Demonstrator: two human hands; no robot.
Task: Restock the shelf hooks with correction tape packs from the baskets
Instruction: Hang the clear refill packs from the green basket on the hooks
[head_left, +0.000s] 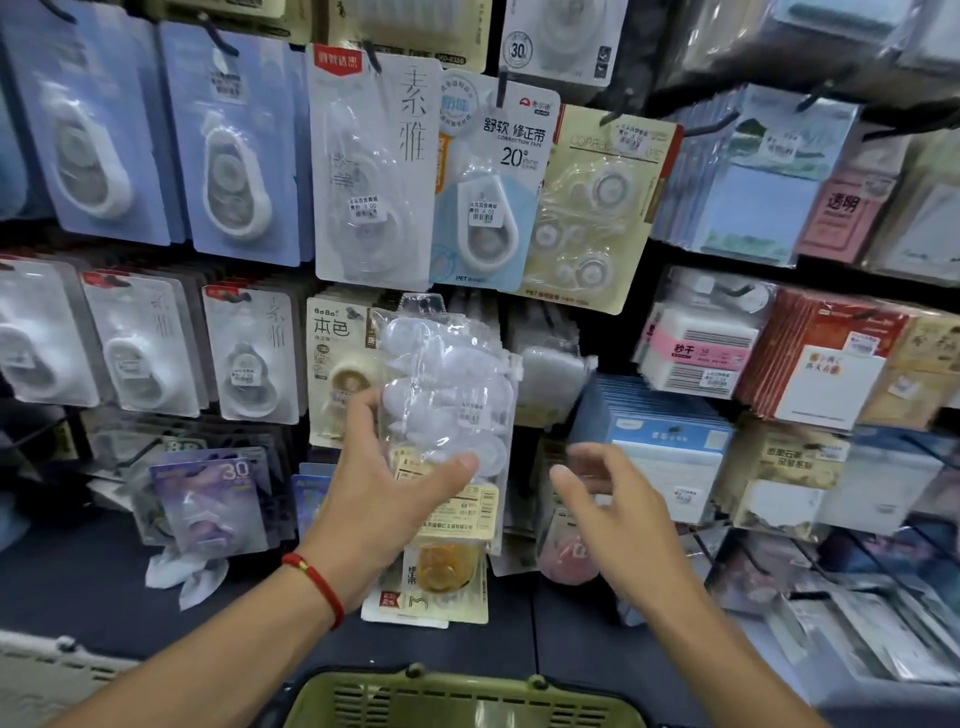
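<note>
My left hand (387, 486) grips a clear blister pack of white correction tapes (447, 384), thumb across its front, and holds it upright against the middle row of the shelf. The pack's hang hole is at its top, level with that row's hooks; the hook itself is hidden behind it. My right hand (618, 512) hovers just right of the pack, fingers loosely spread, holding nothing. A green basket (467, 699) sits at the bottom edge, below both arms. A red cord circles my left wrist.
Correction tape packs hang in rows: blue cards (228, 156) upper left, white card (371, 171) at top centre, a beige BoBo pack (335, 364) behind my left hand. Sticky notes (748, 202) and erasers (701, 348) fill the right side. A grey basket (47, 675) shows lower left.
</note>
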